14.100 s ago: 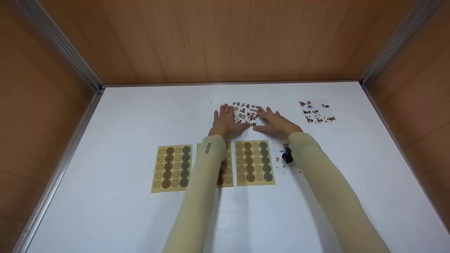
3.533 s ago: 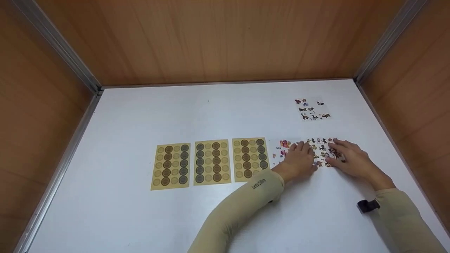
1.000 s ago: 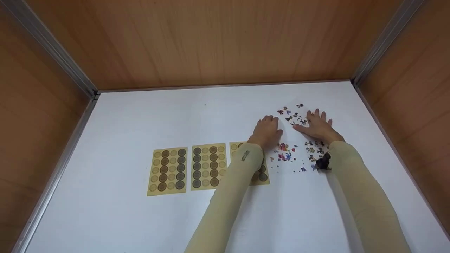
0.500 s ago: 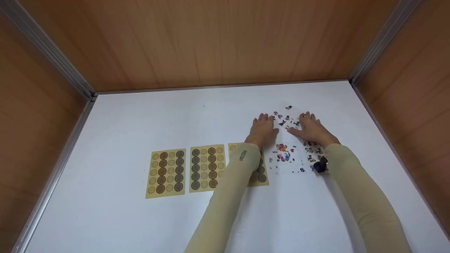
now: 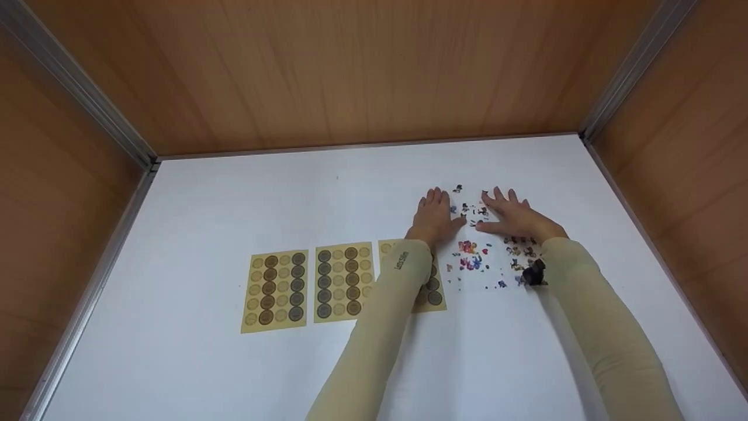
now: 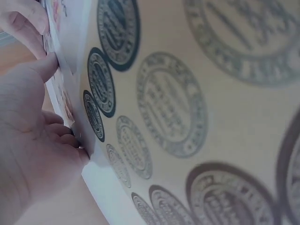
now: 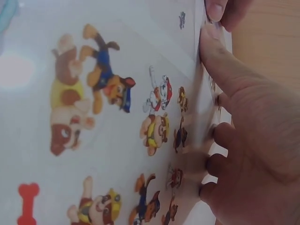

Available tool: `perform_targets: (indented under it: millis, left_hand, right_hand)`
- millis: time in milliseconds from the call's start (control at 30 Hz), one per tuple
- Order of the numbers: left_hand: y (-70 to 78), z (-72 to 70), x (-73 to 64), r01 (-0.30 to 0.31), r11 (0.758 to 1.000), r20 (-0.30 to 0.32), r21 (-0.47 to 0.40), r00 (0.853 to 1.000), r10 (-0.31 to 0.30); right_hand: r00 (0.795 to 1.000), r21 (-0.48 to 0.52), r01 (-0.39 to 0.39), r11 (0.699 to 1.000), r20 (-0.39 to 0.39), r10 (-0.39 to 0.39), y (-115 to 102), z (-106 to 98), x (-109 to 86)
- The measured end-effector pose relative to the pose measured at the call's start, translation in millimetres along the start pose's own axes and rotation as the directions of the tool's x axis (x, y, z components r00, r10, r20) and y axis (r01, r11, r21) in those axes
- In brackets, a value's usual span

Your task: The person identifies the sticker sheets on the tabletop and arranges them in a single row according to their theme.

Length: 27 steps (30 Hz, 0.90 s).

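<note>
A clear sticker sheet [image 5: 474, 204] with small dark figures lies between my hands, behind the front row. My left hand [image 5: 433, 217] rests at its left edge, fingers straight and pointing away from me. On its right side my right hand [image 5: 517, 219] touches it with spread fingers and thumb. Colourful stickers cover another clear sheet [image 5: 469, 263] in front. Beside that, a clear sheet of cartoon dog stickers [image 7: 112, 89] is partly hidden under my right wrist. In the left wrist view, a brown sheet of round stickers [image 6: 171, 103] lies beside my left hand.
Two more brown sheets of round stickers, one at the left [image 5: 274, 292] and one in the middle [image 5: 343, 280], stand in the front row. My left sleeve [image 5: 385, 316] covers part of the third. Wooden walls [image 5: 362, 76] enclose the white table [image 5: 204, 374].
Over the last second, the small-figure sheet has slid left and slightly toward me between my hands. Earlier, my hands were on the dog sticker sheet at the front right. The brown sheets stay put.
</note>
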<state>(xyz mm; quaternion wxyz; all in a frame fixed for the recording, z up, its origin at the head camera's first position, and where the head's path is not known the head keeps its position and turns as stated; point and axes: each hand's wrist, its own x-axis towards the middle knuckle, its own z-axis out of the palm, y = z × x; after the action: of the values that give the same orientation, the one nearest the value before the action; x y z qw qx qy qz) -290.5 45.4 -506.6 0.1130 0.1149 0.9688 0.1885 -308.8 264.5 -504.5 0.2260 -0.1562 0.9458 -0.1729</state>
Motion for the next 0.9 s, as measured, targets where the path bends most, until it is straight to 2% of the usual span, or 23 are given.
perform_targets:
  millis: [267, 533, 767, 900]
  left_hand:
    - [3.6, 3.2, 1.0, 0.019, 1.000, 0.022, -0.004, 1.000, -0.019]
    - [10.4, 3.3, 4.6, 0.009, 1.000, 0.004, -0.026, 1.000, -0.009]
    - [8.8, 4.9, 6.7, 0.004, 0.999, -0.002, -0.052, 1.000, -0.004]
    - [5.7, 4.4, 5.8, 0.013, 0.998, -0.008, -0.055, 1.000, -0.013]
  right_hand:
    - [1.000, 0.006, -0.003, 1.000, -0.006, 0.003, 1.5, 1.9, -2.9]
    - [1.000, 0.033, -0.013, 0.999, 0.003, 0.013, 8.8, -2.2, -2.9]
    - [1.000, 0.030, -0.021, 0.999, 0.002, 0.021, 10.5, -1.6, 1.0]
    - [1.000, 0.027, 0.007, 1.000, -0.008, -0.007, 8.9, 0.2, 2.8]
